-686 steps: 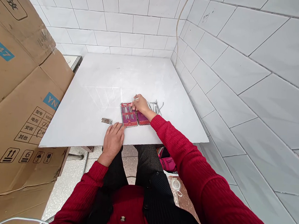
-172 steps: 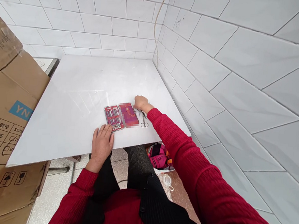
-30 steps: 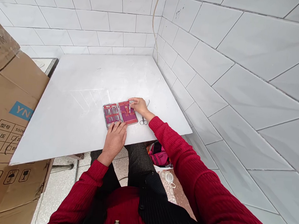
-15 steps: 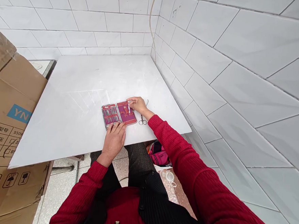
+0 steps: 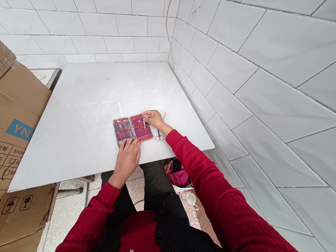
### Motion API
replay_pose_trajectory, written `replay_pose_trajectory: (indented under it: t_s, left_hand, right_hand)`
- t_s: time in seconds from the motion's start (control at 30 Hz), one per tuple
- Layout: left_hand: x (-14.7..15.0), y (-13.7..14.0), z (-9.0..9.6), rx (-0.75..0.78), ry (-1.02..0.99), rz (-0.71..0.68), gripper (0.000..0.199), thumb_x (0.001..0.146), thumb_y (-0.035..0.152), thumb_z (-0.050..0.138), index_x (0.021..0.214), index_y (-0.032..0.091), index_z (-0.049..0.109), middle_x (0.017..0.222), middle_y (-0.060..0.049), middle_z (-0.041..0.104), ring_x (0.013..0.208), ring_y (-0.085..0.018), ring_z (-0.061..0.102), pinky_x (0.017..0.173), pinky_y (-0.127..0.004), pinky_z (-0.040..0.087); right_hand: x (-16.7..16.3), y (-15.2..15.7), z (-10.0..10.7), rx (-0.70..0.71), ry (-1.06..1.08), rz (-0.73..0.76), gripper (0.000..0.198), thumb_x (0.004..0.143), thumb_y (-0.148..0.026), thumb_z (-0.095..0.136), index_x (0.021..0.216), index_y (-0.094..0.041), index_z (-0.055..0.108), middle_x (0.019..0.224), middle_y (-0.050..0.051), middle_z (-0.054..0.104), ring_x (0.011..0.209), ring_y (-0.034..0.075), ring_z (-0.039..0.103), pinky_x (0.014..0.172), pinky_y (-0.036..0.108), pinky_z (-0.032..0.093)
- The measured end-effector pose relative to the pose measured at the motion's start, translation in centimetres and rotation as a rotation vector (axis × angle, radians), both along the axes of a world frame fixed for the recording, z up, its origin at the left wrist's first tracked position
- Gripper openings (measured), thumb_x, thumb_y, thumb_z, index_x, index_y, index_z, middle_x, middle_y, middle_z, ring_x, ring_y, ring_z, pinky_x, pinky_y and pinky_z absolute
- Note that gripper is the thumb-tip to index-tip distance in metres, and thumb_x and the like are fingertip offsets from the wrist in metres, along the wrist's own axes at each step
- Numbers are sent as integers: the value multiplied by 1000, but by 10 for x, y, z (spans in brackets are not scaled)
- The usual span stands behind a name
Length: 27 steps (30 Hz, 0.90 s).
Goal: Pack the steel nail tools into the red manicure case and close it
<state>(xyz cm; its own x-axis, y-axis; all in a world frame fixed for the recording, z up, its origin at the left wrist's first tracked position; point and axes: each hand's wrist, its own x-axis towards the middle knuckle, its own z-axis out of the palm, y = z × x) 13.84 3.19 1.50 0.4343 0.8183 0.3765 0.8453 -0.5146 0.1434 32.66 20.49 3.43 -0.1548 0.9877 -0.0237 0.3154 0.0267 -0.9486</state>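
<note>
Head view, the only one. Manicure case (image 5: pixel 140 134) lies unfolded flat on the tabletop (image 5: pixel 74 150), close to its near edge. Right hand (image 5: pixel 154 119): thumb and fingers pinched narrow on a small pale tool (image 5: pixel 144 121), over the upper part of the right panel; exact kind too small to tell. Left hand (image 5: pixel 128 154): laid flat, fingers close together, tips on the case's near edge around the fold; no grip seen, anything under the fingers hidden. Change: some seconds ago the right hand was beyond the case, among the loose pieces; now it is at the panel's red straps (image 5: pixel 140 125), and the left has shifted from the near-left corner towards the middle. Over the last half second, hardly any movement. My reading: work has passed from the loose pieces to the right panel, the left hand probably steadying. Left panel carries a row of slim tools (image 5: pixel 123 130). Scissors (image 5: pixel 159 137) lie outside, just right of the case; a curved metal piece (image 5: pixel 164 115) shows beyond the right hand.
</note>
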Motion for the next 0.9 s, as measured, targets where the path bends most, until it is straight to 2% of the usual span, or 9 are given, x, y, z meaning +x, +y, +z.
replay_pose_trajectory:
  t_s: [0.17,0.3,0.43,0.57,0.7,0.9]
  left_hand:
    - [0,-1,1,3,-19,-8,44,105,23,39,142,19,63,144,-12,67,139,-33,56,122,-58,35]
    - [0,-1,1,25,-20,-10,44,105,23,39,142,20,63,143,-11,68,138,-32,57,123,-56,35]
    - [1,-1,3,11,-22,-4,43,105,22,39,139,18,65,143,-12,68,137,-32,57,122,-57,35]
    - [1,-1,3,7,-14,4,42,105,22,39,138,17,65,143,-13,68,138,-32,57,123,-56,35]
    - [1,-1,2,16,-8,3,42,106,22,39,136,17,66,142,-12,68,137,-32,57,122,-56,36]
    - [1,0,2,25,10,2,41,106,23,38,136,15,66,143,-13,68,137,-32,58,123,-55,35]
  right_hand:
    - [-5,-14,1,178,-273,12,36,89,-6,62,118,-19,79,100,4,74,89,17,66,92,32,53]
    - [-8,-25,-3,273,-353,-16,41,94,-6,53,126,-19,75,118,7,71,104,19,65,98,33,51]
    - [-13,-26,-4,286,-391,-56,41,97,-6,46,123,-18,76,123,8,69,113,20,63,101,32,49]
    - [-21,-26,-3,250,-466,-89,37,100,-9,45,113,-19,79,120,9,69,112,21,62,98,33,49]
    - [-26,-35,-5,291,-497,-121,38,99,-7,45,110,-18,79,118,10,68,112,22,60,96,34,49]
    - [-22,-48,-1,345,-580,-72,36,98,-7,48,111,-18,80,115,11,65,112,24,55,92,35,47]
